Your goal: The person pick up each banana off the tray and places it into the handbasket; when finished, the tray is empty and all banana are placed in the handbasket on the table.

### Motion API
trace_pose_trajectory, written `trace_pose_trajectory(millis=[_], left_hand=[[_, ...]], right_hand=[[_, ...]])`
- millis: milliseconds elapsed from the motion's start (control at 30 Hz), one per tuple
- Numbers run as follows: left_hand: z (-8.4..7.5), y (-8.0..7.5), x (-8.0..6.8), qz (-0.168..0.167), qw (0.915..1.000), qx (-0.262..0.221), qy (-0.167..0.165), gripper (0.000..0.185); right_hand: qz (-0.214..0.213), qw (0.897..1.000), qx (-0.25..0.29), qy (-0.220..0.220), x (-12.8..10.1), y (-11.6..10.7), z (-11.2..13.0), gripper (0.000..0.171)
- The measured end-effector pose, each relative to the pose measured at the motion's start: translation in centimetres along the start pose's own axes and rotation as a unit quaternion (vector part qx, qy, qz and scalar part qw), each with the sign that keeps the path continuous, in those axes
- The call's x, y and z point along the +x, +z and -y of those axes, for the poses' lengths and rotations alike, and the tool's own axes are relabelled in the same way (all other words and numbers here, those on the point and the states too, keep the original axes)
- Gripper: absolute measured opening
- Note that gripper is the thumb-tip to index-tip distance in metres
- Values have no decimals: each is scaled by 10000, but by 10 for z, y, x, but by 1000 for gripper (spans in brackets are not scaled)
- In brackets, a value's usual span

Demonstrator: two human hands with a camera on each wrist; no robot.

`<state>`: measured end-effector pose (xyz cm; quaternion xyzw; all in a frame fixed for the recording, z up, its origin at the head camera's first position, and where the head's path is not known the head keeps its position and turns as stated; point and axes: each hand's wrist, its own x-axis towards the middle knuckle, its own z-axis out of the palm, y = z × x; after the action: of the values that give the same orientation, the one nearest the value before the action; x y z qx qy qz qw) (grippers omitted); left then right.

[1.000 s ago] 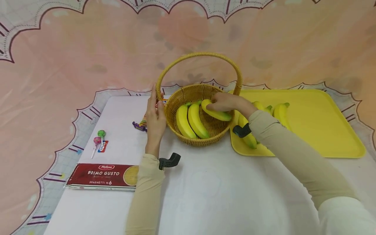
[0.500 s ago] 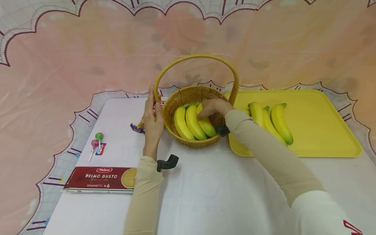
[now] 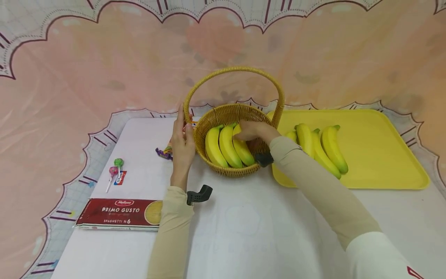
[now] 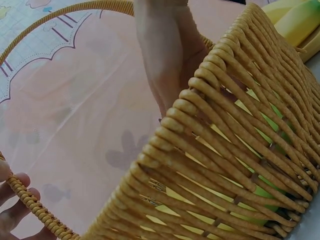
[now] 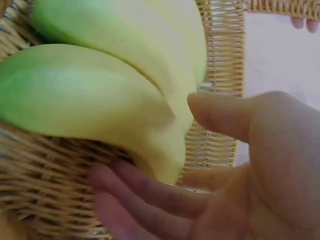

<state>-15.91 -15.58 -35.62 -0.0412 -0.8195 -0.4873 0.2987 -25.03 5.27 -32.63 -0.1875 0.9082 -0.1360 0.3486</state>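
A wicker basket (image 3: 226, 109) with a tall handle (image 3: 233, 69) stands on the white table. Three yellow-green bananas lie side by side in it (image 3: 227, 146). My right hand (image 3: 253, 131) reaches into the basket and holds the top end of the rightmost banana (image 3: 242, 150). In the right wrist view the thumb (image 5: 225, 115) lies on that banana (image 5: 165, 145) and the fingers (image 5: 130, 180) curl beneath it. My left hand (image 3: 182, 141) rests flat against the basket's left side, fingers straight up by the handle's base. The left wrist view shows a finger (image 4: 165, 60) against the weave (image 4: 225, 150).
A yellow tray (image 3: 383, 155) at the right holds three more bananas (image 3: 322, 149). Left of the basket lie candy wrappers (image 3: 165, 152), two lollipops (image 3: 116, 166) and a red spaghetti pack (image 3: 120, 214). A pink patterned cloth surrounds the table.
My right hand has lowered the third banana from across the basket's rim down beside the other two. The left hand has stayed against the basket.
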Motion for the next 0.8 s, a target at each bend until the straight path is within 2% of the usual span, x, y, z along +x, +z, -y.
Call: trace_pose_trajectory(millis=[167,267,500,633,800], left_hand=[[2,2,0,10,10000,14,74,49],[3,3,2,10,9999,4,137,49],[2,3,1,26,10000,30,-14,50],[2,2,0,-3,10000,51,-27,50],[2,2,-1,-78,9999,9,99,49]], right_hand=[[-680,9967,304,-336,-11,6,-19,77],[-1198,9884,576,-729,-22,9,-33,73],[-2213,9496,1009,-1977,-51,27,-63,58],[-2625,9299,1314,-2215,-66,36,-77,49],[-3136,9089,1801,-2076,-91,41,-99,42]])
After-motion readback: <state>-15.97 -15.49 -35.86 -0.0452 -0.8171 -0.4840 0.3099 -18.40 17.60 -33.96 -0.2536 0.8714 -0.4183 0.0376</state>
